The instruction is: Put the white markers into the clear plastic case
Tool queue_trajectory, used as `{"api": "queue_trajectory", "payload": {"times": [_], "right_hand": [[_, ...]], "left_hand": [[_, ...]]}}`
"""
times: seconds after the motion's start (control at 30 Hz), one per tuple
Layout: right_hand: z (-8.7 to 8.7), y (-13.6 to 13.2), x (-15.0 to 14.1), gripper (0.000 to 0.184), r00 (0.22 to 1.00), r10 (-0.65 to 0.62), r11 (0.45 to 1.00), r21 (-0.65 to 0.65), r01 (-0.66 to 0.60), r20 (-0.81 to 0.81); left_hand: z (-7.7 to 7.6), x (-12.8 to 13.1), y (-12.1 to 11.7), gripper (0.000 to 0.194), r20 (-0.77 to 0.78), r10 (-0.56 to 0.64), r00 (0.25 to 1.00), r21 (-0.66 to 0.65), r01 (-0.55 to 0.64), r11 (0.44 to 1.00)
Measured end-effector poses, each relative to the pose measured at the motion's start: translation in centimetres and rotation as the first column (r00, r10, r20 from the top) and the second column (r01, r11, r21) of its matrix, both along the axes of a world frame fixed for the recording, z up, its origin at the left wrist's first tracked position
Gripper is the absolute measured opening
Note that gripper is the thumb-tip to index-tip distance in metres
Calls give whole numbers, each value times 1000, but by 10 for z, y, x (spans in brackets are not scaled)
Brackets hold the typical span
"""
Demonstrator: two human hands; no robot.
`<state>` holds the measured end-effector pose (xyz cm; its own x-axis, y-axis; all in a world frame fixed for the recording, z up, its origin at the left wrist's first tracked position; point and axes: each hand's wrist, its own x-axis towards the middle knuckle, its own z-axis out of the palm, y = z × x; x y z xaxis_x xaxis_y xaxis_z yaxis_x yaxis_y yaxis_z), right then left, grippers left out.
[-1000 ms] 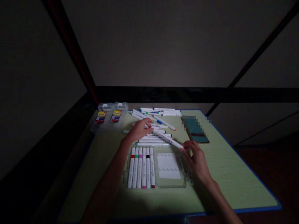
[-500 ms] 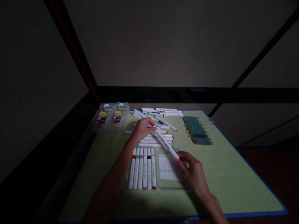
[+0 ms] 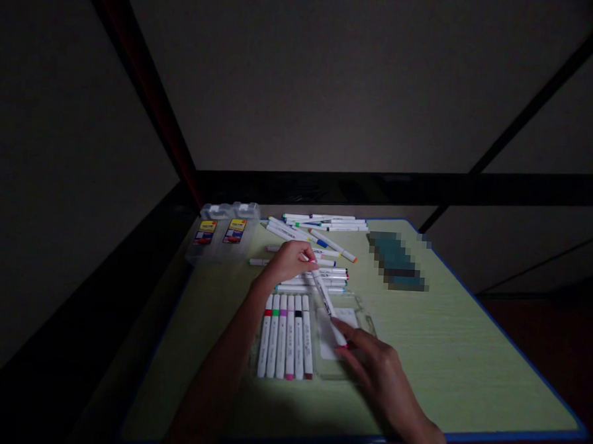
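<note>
Between my two hands, one white marker is held at a slant above a clear plastic case. My left hand pinches its far end, and my right hand grips the near end, where a pink-red tip shows. In the case's left compartment a row of white markers lies side by side, with red, green, purple and black bands among them. A white paper insert shows in the right compartment, partly covered by my right hand and the marker. Loose markers lie just beyond the case, partly behind my left hand.
More loose markers lie at the table's far side. At the back left are clear plastic cases with yellow and blue labels. A dark, blurred phone-like object rests at the right on the blue-edged green table.
The marker has swung from a shallow slant to a steeper one, nearly lengthwise over the case. My right hand has moved left and toward me with its end; my left hand has shifted slightly.
</note>
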<state>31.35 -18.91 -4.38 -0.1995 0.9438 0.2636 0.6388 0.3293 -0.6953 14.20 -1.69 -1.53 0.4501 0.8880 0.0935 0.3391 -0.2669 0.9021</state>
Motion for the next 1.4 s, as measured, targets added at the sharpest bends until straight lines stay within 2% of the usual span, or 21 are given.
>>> {"api": "queue_trajectory", "payload": {"times": [0.23, 0.4, 0.57, 0.9, 1.17, 1.4], "right_hand": [[2, -12, -4, 35, 985, 121, 973, 184, -142, 119], [2, -18, -7, 33, 966, 196, 954, 196, -228, 170], [1, -22, -9, 34, 960, 215, 944, 214, -251, 178], [-5, -21, -11, 36, 954, 232, 937, 220, -271, 187], [-11, -22, -11, 33, 956, 222, 957, 147, -252, 191], [-10, -19, -13, 34, 969, 216, 968, 107, -228, 116]], "left_hand": [[5, 5, -8, 4, -83, -123, 989, -82, 116, 990], [0, 7, -9, 8, -66, -222, 973, -156, 210, 965], [-1, 7, -11, 12, -154, -296, 943, -160, 272, 949], [-3, 11, -15, 17, -359, -284, 889, -121, 257, 959], [-5, 7, -14, 15, -360, -277, 891, -160, 234, 959], [-7, 8, -14, 11, -344, -290, 893, -167, 246, 955]]}}
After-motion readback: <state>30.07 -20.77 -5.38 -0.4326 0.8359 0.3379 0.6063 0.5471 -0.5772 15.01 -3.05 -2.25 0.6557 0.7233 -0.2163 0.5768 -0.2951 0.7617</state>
